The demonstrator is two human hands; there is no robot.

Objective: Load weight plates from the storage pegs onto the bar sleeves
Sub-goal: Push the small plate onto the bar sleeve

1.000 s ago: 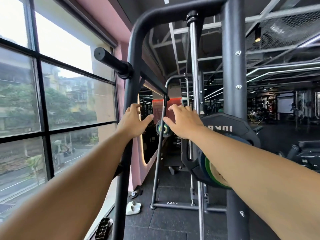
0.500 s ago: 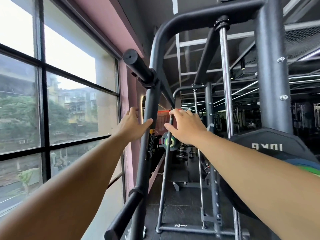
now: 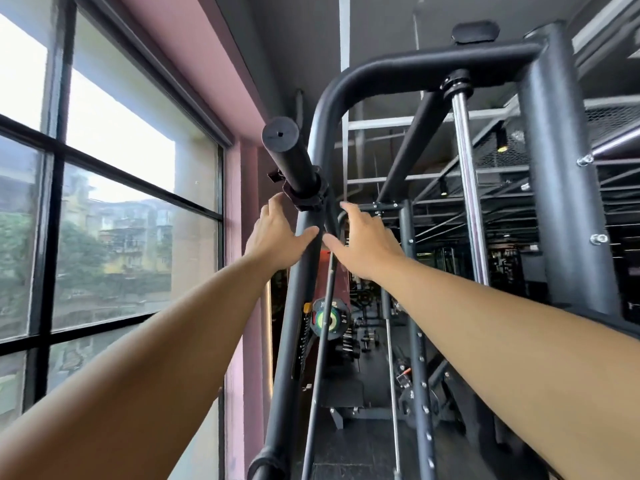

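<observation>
Two bare hands are hovering side by side in front of a gym rack, close together but not touching each other. Their fingers are straight and spread, and they are holding nothing. The left hand (image 3: 277,237) is laying its thumb across a black frame upright (image 3: 294,323), with its fingertips just under a collar (image 3: 306,197); whether they are touching the collar I cannot tell. The right hand (image 3: 363,245) is hanging just beside it, on the other side of the upright.

Directly above the hands, the bar sleeve (image 3: 294,161) is jutting out toward the viewer, bare, with the collar sitting at its inner end. The only weight plate (image 3: 327,318) showing is hanging well apart, below and beyond the hands, between the forearms. A chrome guide rod (image 3: 467,202) is rising to the right of the hands, and a window (image 3: 104,202) is filling the left.

Risks, as I judge them: the sleeve is sitting higher than the hands, so a heavy plate lifted that far could be slipping from the grip or knocking the upright. Fingers near the collar could be getting pinched as a plate slides home. Pushing on the bar could be shifting it on its hooks.
</observation>
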